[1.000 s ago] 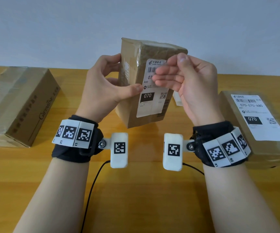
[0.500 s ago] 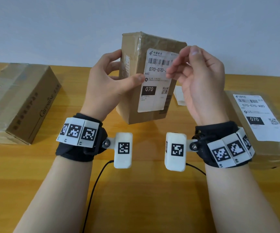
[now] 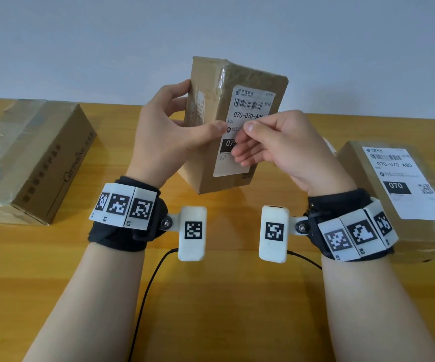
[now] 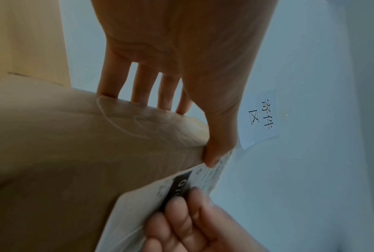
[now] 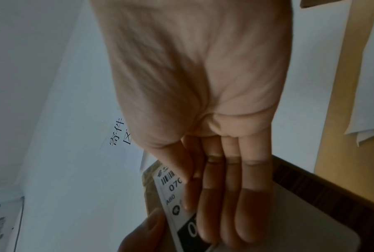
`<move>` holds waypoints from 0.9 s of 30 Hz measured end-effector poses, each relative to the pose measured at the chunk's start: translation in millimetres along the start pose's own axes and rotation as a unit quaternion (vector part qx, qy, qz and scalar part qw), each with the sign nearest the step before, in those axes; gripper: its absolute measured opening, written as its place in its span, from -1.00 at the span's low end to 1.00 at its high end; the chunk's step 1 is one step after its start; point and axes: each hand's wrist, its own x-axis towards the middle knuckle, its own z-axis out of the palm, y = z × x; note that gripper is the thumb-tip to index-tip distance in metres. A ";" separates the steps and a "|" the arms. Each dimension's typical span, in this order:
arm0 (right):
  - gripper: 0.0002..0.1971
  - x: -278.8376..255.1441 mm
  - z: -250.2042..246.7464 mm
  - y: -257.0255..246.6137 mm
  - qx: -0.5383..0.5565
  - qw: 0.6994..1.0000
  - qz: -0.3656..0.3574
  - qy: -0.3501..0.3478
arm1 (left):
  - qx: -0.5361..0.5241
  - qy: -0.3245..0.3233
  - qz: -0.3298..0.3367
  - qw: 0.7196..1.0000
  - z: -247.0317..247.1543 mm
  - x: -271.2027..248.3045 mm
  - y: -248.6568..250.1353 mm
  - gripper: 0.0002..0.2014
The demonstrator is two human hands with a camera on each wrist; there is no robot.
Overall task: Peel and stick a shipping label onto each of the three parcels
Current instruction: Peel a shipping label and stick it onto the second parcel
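My left hand grips a brown taped parcel upright above the table, thumb on its front and fingers behind its left side. A white shipping label lies on the parcel's front face. The straight fingers of my right hand lie flat on the label's middle, over its black 070 block. In the right wrist view the fingers lie along the label. A second parcel with a label lies at the right. A plain brown box sits at the left.
The wooden table carries black cables between my forearms. White paper sheets lie on the table behind the held parcel. A paper sign hangs on the pale wall beyond the table.
My right hand slid from the top of the label down to its middle. The left hand kept its hold, and the parcel tilted a little.
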 end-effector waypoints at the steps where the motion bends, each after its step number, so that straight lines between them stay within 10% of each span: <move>1: -0.70 0.4 0.7 1.0 -0.004 1.000 -0.003 -0.001 | 0.004 -0.001 0.000 1.000 -0.2 -0.1 -0.4 -0.09; 27: -0.70 0.9 5.8 -4.8 0.046 0.960 -0.221 0.164 | 0.041 -0.069 0.047 0.996 -6.2 -2.1 -1.5 0.02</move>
